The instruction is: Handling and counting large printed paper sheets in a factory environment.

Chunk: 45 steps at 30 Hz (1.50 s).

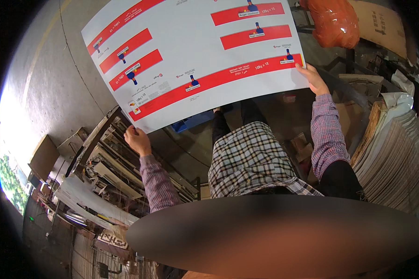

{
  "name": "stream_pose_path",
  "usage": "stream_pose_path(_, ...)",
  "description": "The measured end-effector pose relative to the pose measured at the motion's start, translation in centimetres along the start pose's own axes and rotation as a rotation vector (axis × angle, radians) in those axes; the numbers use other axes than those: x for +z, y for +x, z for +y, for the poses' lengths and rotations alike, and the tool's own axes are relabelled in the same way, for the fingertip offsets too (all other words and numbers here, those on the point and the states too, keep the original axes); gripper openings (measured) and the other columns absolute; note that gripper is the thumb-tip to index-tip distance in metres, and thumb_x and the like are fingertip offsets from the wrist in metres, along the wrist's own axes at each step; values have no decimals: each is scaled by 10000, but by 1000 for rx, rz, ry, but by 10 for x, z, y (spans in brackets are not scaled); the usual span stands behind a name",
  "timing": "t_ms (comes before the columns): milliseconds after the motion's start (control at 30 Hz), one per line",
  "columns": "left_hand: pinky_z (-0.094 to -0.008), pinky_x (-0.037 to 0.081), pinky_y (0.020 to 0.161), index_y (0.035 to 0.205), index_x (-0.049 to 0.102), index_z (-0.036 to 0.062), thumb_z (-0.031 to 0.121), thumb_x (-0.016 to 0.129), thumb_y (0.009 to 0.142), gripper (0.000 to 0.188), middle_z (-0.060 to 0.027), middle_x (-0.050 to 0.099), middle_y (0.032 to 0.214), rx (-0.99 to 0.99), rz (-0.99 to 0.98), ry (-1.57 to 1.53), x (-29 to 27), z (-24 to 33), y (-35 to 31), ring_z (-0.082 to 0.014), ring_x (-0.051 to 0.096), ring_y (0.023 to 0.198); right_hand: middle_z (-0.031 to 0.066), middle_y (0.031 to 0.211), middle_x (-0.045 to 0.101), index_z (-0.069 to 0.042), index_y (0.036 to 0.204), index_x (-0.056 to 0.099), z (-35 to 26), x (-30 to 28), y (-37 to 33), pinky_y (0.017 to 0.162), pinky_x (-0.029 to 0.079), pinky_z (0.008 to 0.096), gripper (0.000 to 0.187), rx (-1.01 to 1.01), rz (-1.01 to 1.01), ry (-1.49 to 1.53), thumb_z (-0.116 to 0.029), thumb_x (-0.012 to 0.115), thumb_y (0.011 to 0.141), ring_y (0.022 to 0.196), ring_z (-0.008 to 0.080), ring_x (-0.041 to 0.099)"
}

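Note:
A large white printed sheet (186, 51) with red bands and small blue figures is held up in front of me, tilted, its far edge running out of the picture. My left hand (138, 141) grips its near left corner, fingers closed on the edge. At the near right corner my right hand (313, 79) pinches the sheet, the thumb lying over the printed face. Most of the fingers of both hands are hidden behind the sheet or turned away. Below the sheet, part of a blue object (195, 122) shows on the floor.
To the right stands a tall stack of sheets (395, 149). An orange plastic bag (333, 23) sits at the far right beside a brown cardboard piece (377, 23). On the left is a rack (111, 162) filled with flat boards. Grey concrete floor (46, 60) stretches beyond it.

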State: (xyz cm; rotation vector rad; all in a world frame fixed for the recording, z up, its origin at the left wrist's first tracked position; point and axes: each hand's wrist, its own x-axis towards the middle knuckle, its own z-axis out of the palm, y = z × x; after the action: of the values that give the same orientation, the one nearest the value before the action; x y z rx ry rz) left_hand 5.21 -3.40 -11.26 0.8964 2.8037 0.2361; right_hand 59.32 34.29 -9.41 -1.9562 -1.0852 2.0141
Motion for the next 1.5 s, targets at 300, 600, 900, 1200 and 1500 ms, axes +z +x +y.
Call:
stream_pose_path(300,-476,345,973,1294,446,12,186,758,629,755,-193,482,1176,600,-409,-44,-12,146,-87,-363,454,1122,84,1038,641,25,1149,570,-116,59,-115,772,485,266,374,-160,-11,-2,-210,652,870,900,123,611)
stream_pose_path(600,-374,500,644,1088,513,-60,29,552,725,376,-148,564,872,1004,-326,260,-72,209,-3,-303,574,780,129,959,641,-112,1167,571,-150,-7,-73,771,498,391,355,-976,504,-1440,-335,569,891,844,299,628)
stream_pose_path(900,-322,470,423,792,603,-22,89,579,693,151,-100,572,695,1373,-297,515,-86,254,-7,-218,586,607,160,1197,532,-60,1278,481,-46,116,-70,944,442,386,563,-1113,135,-1424,-52,633,736,1137,311,500)
stream_pose_path(1200,-408,479,588,759,556,17,104,531,744,91,-149,602,750,1246,-864,-2,-147,210,-15,-311,584,634,129,899,649,-21,999,637,-98,122,-132,685,485,393,358,-683,-787,-1415,-86,703,653,877,306,612)
stream_pose_path(1500,-455,215,1077,1324,432,75,390,638,817,631,-139,536,1160,642,56,159,-118,205,60,-273,456,1170,80,897,682,-19,1008,660,-214,161,-23,744,487,358,433,-389,-963,-1107,-202,779,634,800,199,643)
